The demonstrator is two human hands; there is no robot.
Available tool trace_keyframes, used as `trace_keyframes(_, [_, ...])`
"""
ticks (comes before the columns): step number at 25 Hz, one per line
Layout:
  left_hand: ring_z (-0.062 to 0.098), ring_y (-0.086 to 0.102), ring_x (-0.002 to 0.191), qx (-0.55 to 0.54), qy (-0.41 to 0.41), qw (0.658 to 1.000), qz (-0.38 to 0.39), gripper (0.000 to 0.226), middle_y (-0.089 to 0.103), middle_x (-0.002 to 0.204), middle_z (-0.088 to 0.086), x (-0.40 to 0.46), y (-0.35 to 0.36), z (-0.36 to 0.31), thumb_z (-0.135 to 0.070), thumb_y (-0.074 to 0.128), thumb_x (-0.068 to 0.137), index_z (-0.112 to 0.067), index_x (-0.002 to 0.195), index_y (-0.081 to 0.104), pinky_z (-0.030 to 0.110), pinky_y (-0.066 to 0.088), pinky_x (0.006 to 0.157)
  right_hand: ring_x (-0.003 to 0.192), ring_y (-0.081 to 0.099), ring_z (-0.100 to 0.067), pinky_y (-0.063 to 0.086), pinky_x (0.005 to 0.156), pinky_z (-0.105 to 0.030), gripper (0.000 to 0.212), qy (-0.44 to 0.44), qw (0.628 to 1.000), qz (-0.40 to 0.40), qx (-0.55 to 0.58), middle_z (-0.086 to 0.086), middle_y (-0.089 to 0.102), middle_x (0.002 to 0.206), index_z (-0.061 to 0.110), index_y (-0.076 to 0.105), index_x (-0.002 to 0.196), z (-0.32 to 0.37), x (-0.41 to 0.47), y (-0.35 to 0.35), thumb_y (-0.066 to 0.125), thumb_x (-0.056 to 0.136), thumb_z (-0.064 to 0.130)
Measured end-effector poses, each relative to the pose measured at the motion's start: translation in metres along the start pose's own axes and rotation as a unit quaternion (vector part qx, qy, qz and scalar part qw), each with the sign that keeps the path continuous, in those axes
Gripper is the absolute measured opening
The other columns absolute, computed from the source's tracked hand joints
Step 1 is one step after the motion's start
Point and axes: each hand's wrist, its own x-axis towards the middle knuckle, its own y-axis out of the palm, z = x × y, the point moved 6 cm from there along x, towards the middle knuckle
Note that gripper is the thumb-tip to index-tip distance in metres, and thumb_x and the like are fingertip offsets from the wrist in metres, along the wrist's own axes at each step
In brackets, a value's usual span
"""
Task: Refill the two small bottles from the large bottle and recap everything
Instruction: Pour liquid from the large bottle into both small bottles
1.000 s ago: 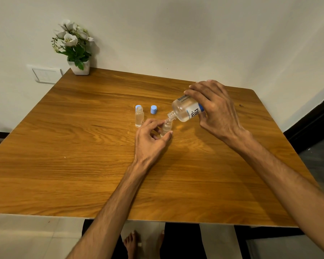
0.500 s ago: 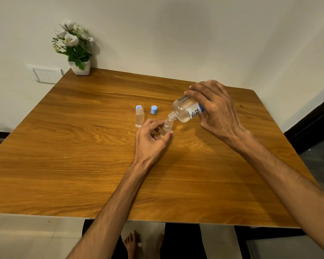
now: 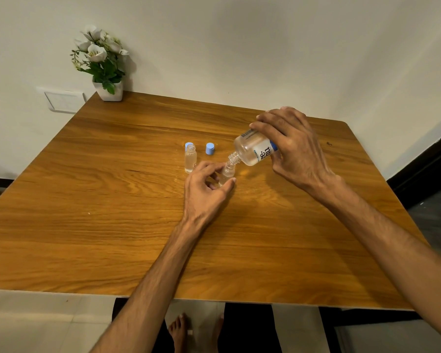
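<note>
Wooden bench [image 3: 87, 200] against a pale wall carries all the things, and your two hands meet a little right of its middle. Your left hand [image 3: 204, 192] closes thumb and fingers around the second small bottle [image 3: 227, 171], which stands upright on the wood with its mouth open. Your right hand [image 3: 293, 146] grips the large bottle [image 3: 255, 150] around its body from above.

Keep the left hand firm and low on the small bottle, so that it cannot tip, and let the two mouths stay just together. Raise the base of the large bottle only slowly; the small neck is narrow, and I judge that a quick tilt will spill on the wood. Whether liquid runs now I cannot tell.

The large bottle lies almost on its side: its long axis goes from far right down to near left, and the neck points down-left into the small bottle. To the left stands the first small bottle [image 3: 190, 159], upright and uncapped. One blue cap [image 3: 209, 149] lies beside it, another blue cap [image 3: 188, 144] just behind.
</note>
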Motion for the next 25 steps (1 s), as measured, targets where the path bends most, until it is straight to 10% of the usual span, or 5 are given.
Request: trace_keyframes(25, [0.011, 0.063, 0.089, -0.023, 0.008, 1.000, -0.010, 0.045, 0.068, 0.112, -0.002, 0.0005, -0.0010, 0.0013, -0.032, 0.077, 0.080, -0.010, 0.119, 0.075, 0.029, 0.058, 0.062, 0.133, 0.054, -0.036, 0.035, 0.117, -0.051, 0.052, -0.021, 0.999, 0.027, -0.015, -0.016, 0.062, 0.139, 0.007, 0.060, 0.137, 0.0018, 0.0074, -0.0015, 0.056, 0.086, 0.015])
